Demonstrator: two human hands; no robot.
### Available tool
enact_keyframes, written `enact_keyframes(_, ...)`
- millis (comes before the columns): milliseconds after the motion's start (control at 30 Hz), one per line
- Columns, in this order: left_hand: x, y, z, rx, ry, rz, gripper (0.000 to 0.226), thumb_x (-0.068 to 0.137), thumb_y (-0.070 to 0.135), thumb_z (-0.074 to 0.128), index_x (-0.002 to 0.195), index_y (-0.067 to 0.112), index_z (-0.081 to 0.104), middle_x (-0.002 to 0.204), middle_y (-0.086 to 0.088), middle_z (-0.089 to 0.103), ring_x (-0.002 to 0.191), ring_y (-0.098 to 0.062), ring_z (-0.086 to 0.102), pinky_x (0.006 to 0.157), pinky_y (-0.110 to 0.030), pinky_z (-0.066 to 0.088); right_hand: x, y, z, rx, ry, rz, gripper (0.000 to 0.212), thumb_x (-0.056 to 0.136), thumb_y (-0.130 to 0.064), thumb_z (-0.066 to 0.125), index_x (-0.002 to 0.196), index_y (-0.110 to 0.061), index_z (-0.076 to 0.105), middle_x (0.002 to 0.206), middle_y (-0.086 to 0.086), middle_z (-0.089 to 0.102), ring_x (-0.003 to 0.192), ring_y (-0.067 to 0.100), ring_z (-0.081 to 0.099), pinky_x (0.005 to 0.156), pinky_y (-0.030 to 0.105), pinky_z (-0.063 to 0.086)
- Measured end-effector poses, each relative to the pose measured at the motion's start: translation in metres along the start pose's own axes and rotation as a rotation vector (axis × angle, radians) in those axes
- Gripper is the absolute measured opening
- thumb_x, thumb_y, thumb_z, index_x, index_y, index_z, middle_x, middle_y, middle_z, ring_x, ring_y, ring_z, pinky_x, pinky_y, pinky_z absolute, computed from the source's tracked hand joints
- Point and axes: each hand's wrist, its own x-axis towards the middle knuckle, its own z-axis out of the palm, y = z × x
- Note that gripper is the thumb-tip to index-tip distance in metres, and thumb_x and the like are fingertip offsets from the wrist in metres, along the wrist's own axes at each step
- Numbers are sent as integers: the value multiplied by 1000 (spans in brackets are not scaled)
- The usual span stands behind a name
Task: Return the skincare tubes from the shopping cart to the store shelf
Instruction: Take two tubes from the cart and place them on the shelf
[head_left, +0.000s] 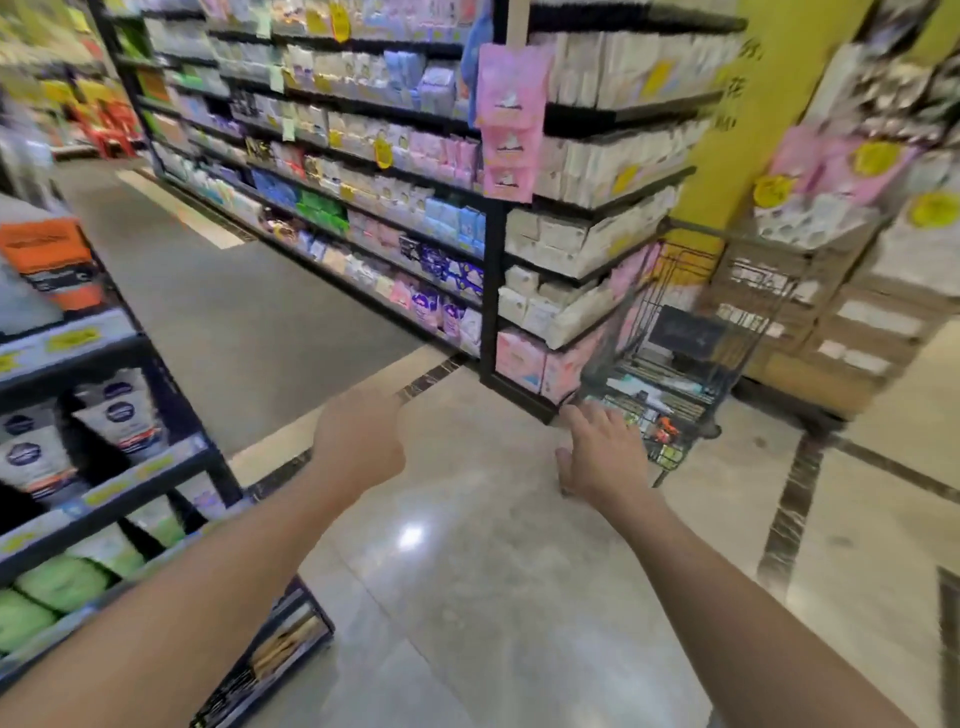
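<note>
Writing: nothing readable. The whole view is motion-blurred; labels on tubes, yellow price tags and shelf strips are smears. Yellow pillar (727, 104) carries dark characters, not legible.

Near shelf (104, 467), left edge of view: dark frame, several tiers. Skincare tubes (124, 410) stand on it, white-grey with dark round badges and a reddish band; green tubes (62, 582) on a tier below; an orange-and-black pack (52, 260) on a higher tier.

Shopping cart (685, 332): dark wire basket, right of centre, parked just beside the corner of the far shelving (363, 182). Small packaged goods lie in its bottom; I cannot tell whether they are tubes.

Hands: both arms stretched forward over the floor (467, 597). Left hand (358, 441) seen from the back, fingers loosely curled under, holding nothing. Right hand (602, 452) spread, fingers released and straight, at the cart's near lower edge; whether it touches the wire cannot be told.

Room: wide stretch of glossy pale tile between near shelf and cart, with dark inlaid border strips. A grey aisle runs away to the upper left between the two shelf runs.

Around: far shelving packed with pastel soft packs, pink hanging packs (511, 119) on its end post. Stacked cardboard boxes (841, 322) with white and pink packs on top stand right behind the cart, closing that side.
</note>
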Motion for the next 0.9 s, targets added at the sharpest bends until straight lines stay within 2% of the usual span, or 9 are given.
enact_keyframes(100,42,52,-1,9,22,86,39,85,41,49,119,23,54,114,-3,60,109,-25,56,85,-38,42,6,57,5,-20,11,88,49,83,-39,59,128,-22,51,131,5,53,120,31,48,93,43,43)
enact_keyframes(200,88,100,1,-35,44,175,46,88,47,45,127,24,53,122,-2,59,113,-24,55,89,-38,43,19,107,15,-45,-2,171,54,85,-41,57,135,-24,47,138,4,48,125,30,44,97,44,40)
enact_keyframes(300,137,148,8,-111,84,258,47,90,45,45,131,23,52,127,-2,59,116,-24,54,94,-39,42,39,153,26,-65,-9,240,54,87,-42,56,137,-25,45,139,3,47,125,29,44,96,45,41)
enact_keyframes(400,193,192,17,-186,124,325,43,88,39,49,126,22,56,119,-3,63,110,-24,58,91,-39,46,67,195,37,-80,-24,283,49,88,-38,55,135,-24,46,135,3,49,123,29,45,95,45,43)
enact_keyframes(567,294,257,31,-261,77,431,34,80,33,58,110,17,64,99,-5,65,92,-29,62,76,-39,52,122,261,47,-99,-52,371,45,90,-31,55,133,-23,48,136,3,50,124,28,46,96,44,43)
enact_keyframes(767,387,321,45,-255,14,516,31,82,32,54,109,18,58,99,-4,62,95,-27,59,79,-38,47,183,331,66,-101,-109,430,47,92,-33,55,138,-25,44,138,2,48,125,27,46,95,43,46)
enact_keyframes(900,429,348,56,-214,-36,542,27,81,30,55,104,16,56,94,-5,60,91,-26,57,76,-37,45,217,363,81,-52,-130,460,48,91,-30,57,137,-21,46,138,5,49,125,30,45,96,45,45)
